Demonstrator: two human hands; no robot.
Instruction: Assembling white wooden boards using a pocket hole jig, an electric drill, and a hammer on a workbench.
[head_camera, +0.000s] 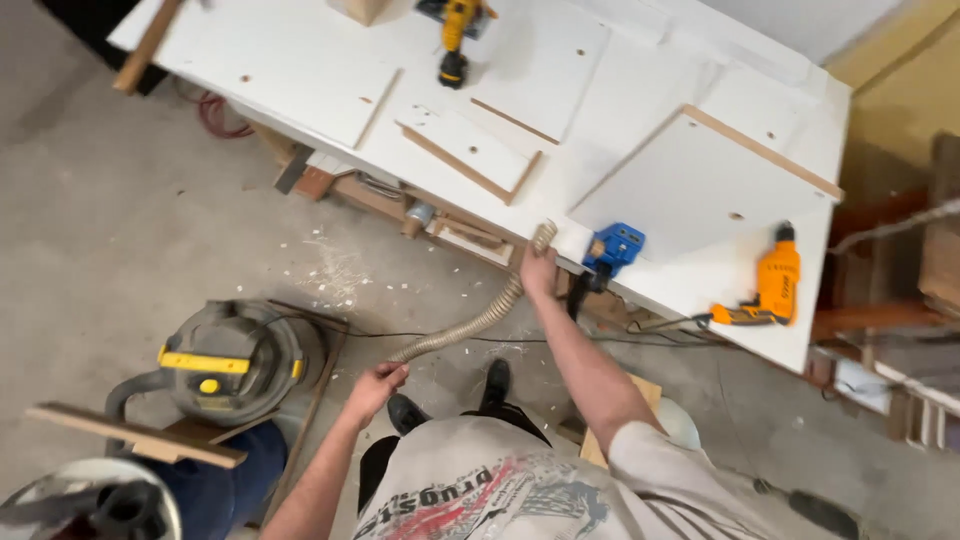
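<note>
A ribbed, pale vacuum hose (478, 322) runs from near my lap up to the front edge of a white workbench (640, 100). My right hand (538, 272) grips the hose near its upper end, right at the bench edge. My left hand (377, 386) holds the hose lower down, above the concrete floor. A blue jig (614, 248) sits on the bench edge just right of my right hand. The grey shop vacuum (232, 358) with yellow fittings stands on the floor to my left.
White panels with wood edging (700, 180) lie on the bench. An orange corded drill (775, 290) rests near the bench's right corner, a yellow cordless drill (455, 40) at the far side. Wood chips (335, 270) and a black cable (440, 337) lie on the floor.
</note>
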